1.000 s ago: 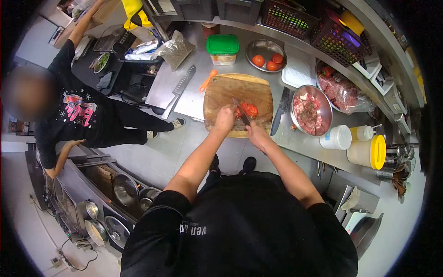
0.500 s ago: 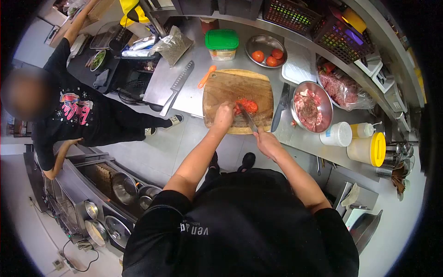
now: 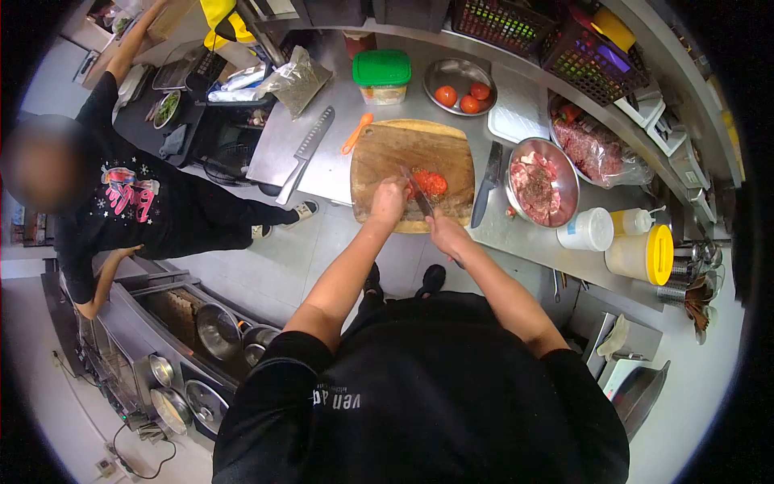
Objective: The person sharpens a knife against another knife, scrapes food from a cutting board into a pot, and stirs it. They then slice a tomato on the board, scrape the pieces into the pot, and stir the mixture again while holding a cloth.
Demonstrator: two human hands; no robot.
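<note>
A wooden cutting board [image 3: 379, 149] lies at the counter's near edge, with red chopped tomato [image 3: 431, 184] on it. My right hand [image 3: 448, 235] is closed around the handle of a kitchen knife [image 3: 422, 201], its blade angled up and left against the left side of the tomato. My left hand [image 3: 389, 202] rests on the board with fingers curled together at the tomato's left end, close to the blade; its fingertips are partly hidden. Beyond the board, whole tomatoes [image 3: 469, 104] sit in a metal bowl [image 3: 431, 74].
A second knife [image 3: 487, 185] lies right of the board, a third [image 3: 306, 153] to its left beside an orange peeler [image 3: 357, 134]. On the right stand a bowl of meat [image 3: 536, 189] and a white tub [image 3: 586, 231]. Another person [image 3: 137, 185] stands at left.
The knife has shifted left and its blade is now steeper, nearer my left fingers. My right hand has moved slightly left. The whole view has shifted a little.
</note>
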